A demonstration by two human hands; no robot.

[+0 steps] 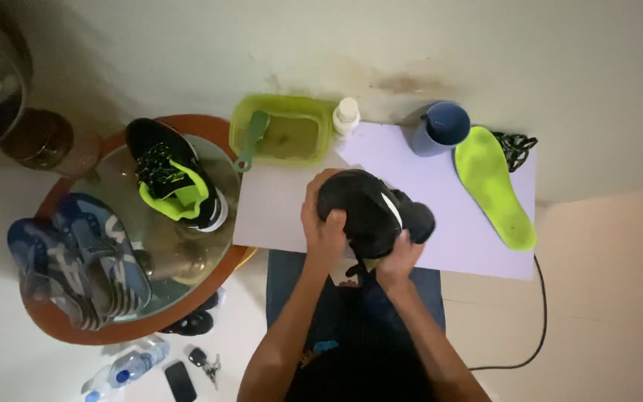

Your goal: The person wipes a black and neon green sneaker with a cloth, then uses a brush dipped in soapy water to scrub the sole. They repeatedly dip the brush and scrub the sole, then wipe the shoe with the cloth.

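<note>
Both hands on a black sneaker (370,212) held just above a pale lilac sheet (463,246) spread on the floor, right in front of the person's lap; left hand (323,223) is wrapped round the near-left side of the shoe w/ fingers curled over the top, so clamped on it; right hand (400,260) cups it from underneath at the near-right side, fingers also closed against the shoe; a lace end dangles down btw the wrists; on the sheet's far right lies a lime green insole (494,187), w/ a bundle of black laces (516,147) just beside its top end; blue cup (440,128) sits near the wall at the sheet's back edge, small white bottle (347,116) to its left; next to that a green tub (286,128) of murky water w/ a green brush (251,140) leaning in it; left of everything a round glass table (139,231) carries the matching black-and-lime sneaker (176,179) and a pair of blue-grey shoes (76,260); water bottle (132,366), phone (180,381) and keys (204,362) on the floor by the table; a black cable (539,313) runs along the floor at right.
</note>
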